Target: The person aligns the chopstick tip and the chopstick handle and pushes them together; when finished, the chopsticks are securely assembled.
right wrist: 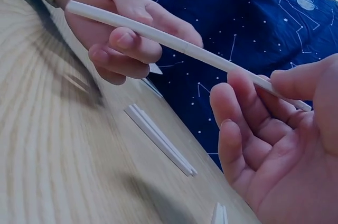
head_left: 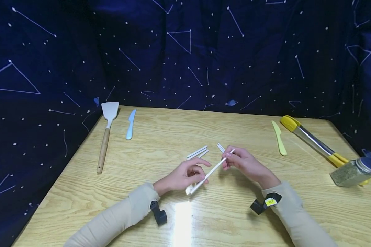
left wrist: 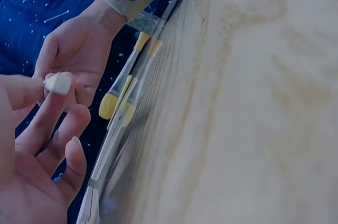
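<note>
Both hands hold one slim white chopstick [head_left: 215, 167] between them, slanting over the table. My right hand [head_left: 244, 163] pinches its upper end between thumb and fingers. Lower down, my left hand [head_left: 187, 175] grips it between thumb and fingers, with the index finger stretched out past it, as the right wrist view shows. The chopstick's blunt end [left wrist: 58, 83] points at the left wrist camera. Several white chopsticks [head_left: 197, 152] lie on the table just beyond the left hand. More white sticks [head_left: 221, 147] show beside the right hand, partly hidden by it.
A spatula [head_left: 104, 144] with a wooden handle and a blue knife [head_left: 131, 124] lie at the left of the wooden table [head_left: 154, 137]. To the right are a light-green knife [head_left: 279, 138], yellow-tipped tongs [head_left: 315, 141] and a glass jar [head_left: 347, 174] of dried herbs. A dark star-patterned cloth [head_left: 179, 68] hangs behind.
</note>
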Demonstrator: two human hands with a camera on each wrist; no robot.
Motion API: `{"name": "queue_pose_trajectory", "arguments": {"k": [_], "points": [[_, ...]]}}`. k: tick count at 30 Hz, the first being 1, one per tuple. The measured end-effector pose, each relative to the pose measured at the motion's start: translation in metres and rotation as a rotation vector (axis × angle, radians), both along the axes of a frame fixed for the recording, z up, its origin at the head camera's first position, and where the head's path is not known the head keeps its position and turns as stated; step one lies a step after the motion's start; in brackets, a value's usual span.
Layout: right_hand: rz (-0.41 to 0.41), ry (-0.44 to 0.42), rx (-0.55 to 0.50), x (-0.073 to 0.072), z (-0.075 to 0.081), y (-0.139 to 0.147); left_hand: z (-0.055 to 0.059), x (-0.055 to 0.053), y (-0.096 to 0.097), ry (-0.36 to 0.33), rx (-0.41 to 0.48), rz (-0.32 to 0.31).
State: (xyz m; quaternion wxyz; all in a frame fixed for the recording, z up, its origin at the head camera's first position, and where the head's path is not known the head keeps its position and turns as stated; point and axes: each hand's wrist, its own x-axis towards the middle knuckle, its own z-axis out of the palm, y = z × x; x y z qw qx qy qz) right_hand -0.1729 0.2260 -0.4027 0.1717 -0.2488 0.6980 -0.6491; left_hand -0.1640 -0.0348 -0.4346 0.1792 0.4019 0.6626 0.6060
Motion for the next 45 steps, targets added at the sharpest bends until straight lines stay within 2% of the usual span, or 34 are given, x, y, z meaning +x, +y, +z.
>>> {"name": "queue_pose_trajectory", "arguments": {"k": [4,11,16,23,25,28,31,34,39,45], "points": [[-0.004,0.001,0.06,0.0,0.001,-0.003,0.001,0.002,0.002,0.025,-0.01,-0.023],[0.005,0.018,0.101,0.0,0.0,-0.009,-0.001,0.002,0.005,0.168,-0.023,-0.058],[-0.001,0.005,0.124,0.0,0.002,-0.01,-0.002,0.001,0.007,0.216,-0.034,-0.054],[0.011,0.051,0.119,-0.002,0.001,-0.006,-0.003,0.002,0.004,0.191,-0.076,-0.015],[-0.011,0.057,0.131,-0.001,-0.001,-0.003,-0.005,0.002,0.004,0.182,-0.075,-0.006],[-0.068,0.047,0.161,0.0,-0.002,0.001,-0.005,0.002,0.003,0.129,-0.061,0.013],[-0.116,0.031,0.188,0.001,-0.003,0.003,-0.002,0.001,0.002,0.08,-0.045,0.046],[-0.143,0.017,0.208,0.0,-0.003,0.004,0.002,0.0,-0.002,0.06,-0.047,0.08],[-0.179,0.019,0.244,-0.003,-0.003,0.009,0.005,-0.008,-0.012,0.061,-0.044,0.127],[-0.234,0.03,0.279,-0.006,-0.005,0.019,0.008,-0.024,-0.031,0.075,-0.049,0.214]]}}
